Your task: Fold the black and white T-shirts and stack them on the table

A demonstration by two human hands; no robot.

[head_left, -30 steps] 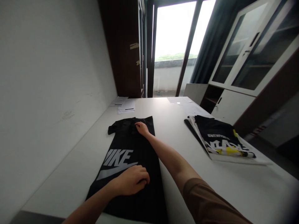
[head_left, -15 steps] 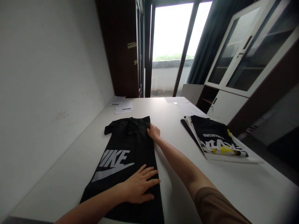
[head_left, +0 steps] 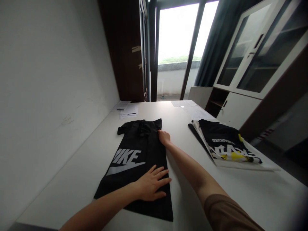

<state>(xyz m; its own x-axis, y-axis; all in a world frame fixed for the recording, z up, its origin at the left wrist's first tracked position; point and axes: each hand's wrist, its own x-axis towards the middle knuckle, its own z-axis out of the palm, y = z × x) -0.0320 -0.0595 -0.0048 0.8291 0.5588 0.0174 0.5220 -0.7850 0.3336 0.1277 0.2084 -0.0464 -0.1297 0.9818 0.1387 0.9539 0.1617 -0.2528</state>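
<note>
Fingers [head_left: 165, 182] of the left hand [head_left: 149, 187] are spread well apart, thumb included, with the palm down on the near part of a black shirt [head_left: 149, 150]; they reach across to its right edge and grip nothing. Farther off, the right hand [head_left: 165, 138] has its fingers bent close together at the shirt's right edge, touching the cloth; whether they pinch it I cannot tell.

That shirt lies on the left half of the white tabletop [head_left: 68, 189], folded into a long narrow shape. Its near part looks flat, with a straight near edge. Across the middle, grey NIKE lettering [head_left: 128, 156] sits above a grey swoosh [head_left: 122, 168], the first letter cut by the left fold. Toward the far end the cloth bunches into creases, and a short sleeve [head_left: 121, 130] pokes out left.

To the right rests a pile of folded clothes [head_left: 222, 131]; beyond, papers [head_left: 129, 110] lie at the far left.
</note>
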